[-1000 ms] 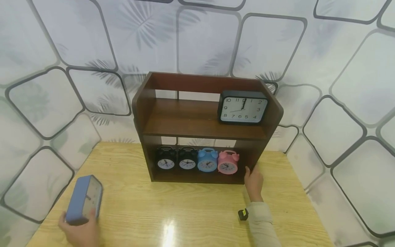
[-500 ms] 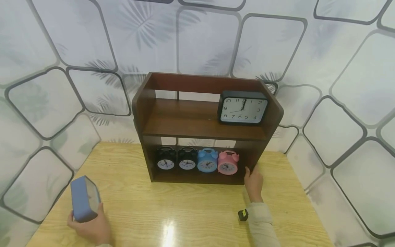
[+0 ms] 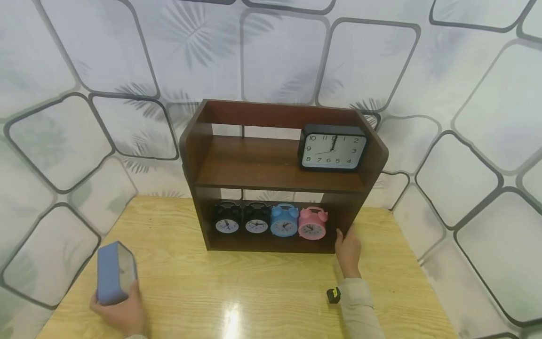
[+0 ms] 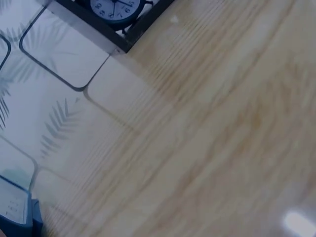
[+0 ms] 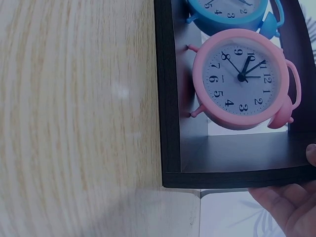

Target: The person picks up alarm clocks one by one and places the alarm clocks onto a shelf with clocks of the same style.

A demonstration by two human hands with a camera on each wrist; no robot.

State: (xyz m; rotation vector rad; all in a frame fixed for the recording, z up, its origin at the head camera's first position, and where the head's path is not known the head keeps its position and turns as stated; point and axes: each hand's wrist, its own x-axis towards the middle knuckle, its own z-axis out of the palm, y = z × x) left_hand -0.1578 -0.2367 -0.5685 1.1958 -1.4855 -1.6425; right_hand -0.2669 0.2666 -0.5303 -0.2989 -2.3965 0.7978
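Note:
At the lower left of the head view, my left hand [image 3: 123, 313] grips a blue box-shaped clock [image 3: 109, 273] by its lower end; its pale face is turned toward the right. Only a corner of this clock [image 4: 14, 207] enters the left wrist view. My right hand [image 3: 349, 253] holds the right side panel of a dark brown two-tier shelf [image 3: 250, 162], thumb on the inner side and fingers outside. On the upper tier, a black rectangular clock [image 3: 332, 148] stands at the right end. Below are two black twin-bell alarm clocks [image 3: 257, 221], a blue one [image 3: 284, 223] and a pink one [image 5: 242, 79].
The shelf stands at the back of a light wood table [image 3: 254, 287], near a patterned wall [image 3: 283, 56]. A small black object with a yellow mark [image 3: 333, 295] sits by my right wrist. Bare upper-tier board extends left of the black rectangular clock.
My left hand has shifted a little to the right with the blue clock, which has turned so its face shows less. The right hand and the shelf stay put.

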